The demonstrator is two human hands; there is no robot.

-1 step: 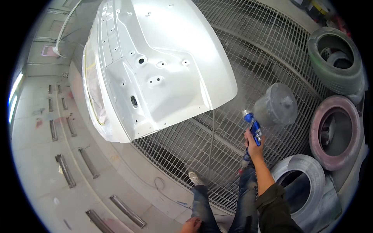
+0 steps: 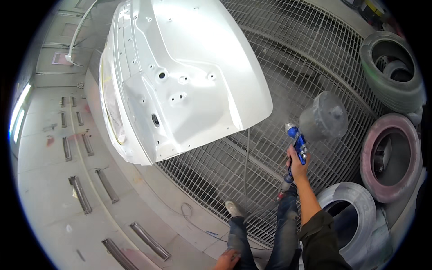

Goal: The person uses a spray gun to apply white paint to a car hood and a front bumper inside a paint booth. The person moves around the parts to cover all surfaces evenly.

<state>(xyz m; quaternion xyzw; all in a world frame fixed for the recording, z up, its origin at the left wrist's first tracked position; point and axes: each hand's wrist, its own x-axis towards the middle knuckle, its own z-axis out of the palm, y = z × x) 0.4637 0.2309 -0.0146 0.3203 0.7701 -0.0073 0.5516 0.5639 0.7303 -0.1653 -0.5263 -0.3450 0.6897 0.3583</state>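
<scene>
Your right hand (image 2: 297,165) edges the gripped spray gun (image 2: 299,141) away from the white panel (image 2: 202,96), slightly widening their gap; left hand's (image 2: 228,259) grip is unclear.

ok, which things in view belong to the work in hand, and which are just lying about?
Part of the work:
- blue spray gun, in the right hand
- translucent cup on the gun
- white panel, apparently the workpiece

Apparently just lying about, at the right of the view:
- grey-green tyre
- reddish tyre
- pale grey tyre
</scene>
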